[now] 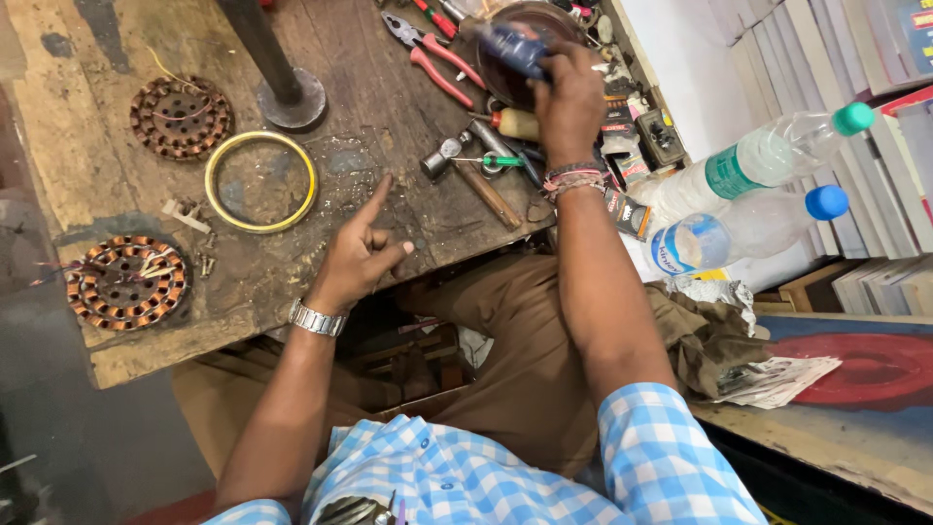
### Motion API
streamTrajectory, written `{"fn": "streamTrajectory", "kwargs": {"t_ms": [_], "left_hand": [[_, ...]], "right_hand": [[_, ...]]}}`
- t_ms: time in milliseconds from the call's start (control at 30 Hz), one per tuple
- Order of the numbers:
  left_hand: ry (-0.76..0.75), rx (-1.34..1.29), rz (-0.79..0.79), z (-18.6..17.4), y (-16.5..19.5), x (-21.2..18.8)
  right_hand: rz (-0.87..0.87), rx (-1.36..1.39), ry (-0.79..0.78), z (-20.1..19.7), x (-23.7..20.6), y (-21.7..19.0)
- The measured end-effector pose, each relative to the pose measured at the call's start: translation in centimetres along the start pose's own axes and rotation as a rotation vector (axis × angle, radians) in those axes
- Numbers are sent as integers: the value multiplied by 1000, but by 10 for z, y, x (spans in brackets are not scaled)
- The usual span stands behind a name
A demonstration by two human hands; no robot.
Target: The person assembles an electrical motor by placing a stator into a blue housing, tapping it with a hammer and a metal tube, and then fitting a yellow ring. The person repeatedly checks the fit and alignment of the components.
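Gripping a blue tool at the far side of the wooden workbench, right hand clenched round it over a dark round bowl. Just left of that, red-handled pliers; nearer, a hammer and a green-handled screwdriver lying on the wood. Left hand holding nothing, resting at the near edge of the bench, forefinger stretched out and pointing far, other fingers curled in, metal watch on the wrist. Left of that hand, a yellow ring lying flat; beyond it one copper-wound coil, a second coil near the left corner. Far right, off the bench, two clear plastic bottles lying beside stacked books.
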State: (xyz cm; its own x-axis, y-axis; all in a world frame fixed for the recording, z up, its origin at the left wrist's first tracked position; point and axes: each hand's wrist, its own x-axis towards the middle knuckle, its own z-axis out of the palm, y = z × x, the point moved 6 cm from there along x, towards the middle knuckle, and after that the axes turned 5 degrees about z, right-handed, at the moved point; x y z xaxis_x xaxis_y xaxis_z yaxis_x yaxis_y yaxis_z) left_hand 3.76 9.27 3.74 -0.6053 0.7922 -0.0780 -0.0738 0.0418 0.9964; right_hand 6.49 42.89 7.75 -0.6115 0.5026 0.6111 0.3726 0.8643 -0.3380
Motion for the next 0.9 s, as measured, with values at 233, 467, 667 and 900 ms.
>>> {"fn": "streamTrajectory", "kwargs": {"t_ms": [233, 467, 667, 900], "left_hand": [[41, 39, -102, -16, -18, -16], [33, 18, -116, -17, -25, -25], [29, -18, -140, -18, -29, -25], [-54, -149, -167, -13, -41, -28]], "right_hand": [[-56, -143, -285, 30, -13, -7], [-104, -49, -372, -5, -12, -28], [86, 222, -170, -167, -87, -32], [264, -530, -422, -254, -244, 7]]}}
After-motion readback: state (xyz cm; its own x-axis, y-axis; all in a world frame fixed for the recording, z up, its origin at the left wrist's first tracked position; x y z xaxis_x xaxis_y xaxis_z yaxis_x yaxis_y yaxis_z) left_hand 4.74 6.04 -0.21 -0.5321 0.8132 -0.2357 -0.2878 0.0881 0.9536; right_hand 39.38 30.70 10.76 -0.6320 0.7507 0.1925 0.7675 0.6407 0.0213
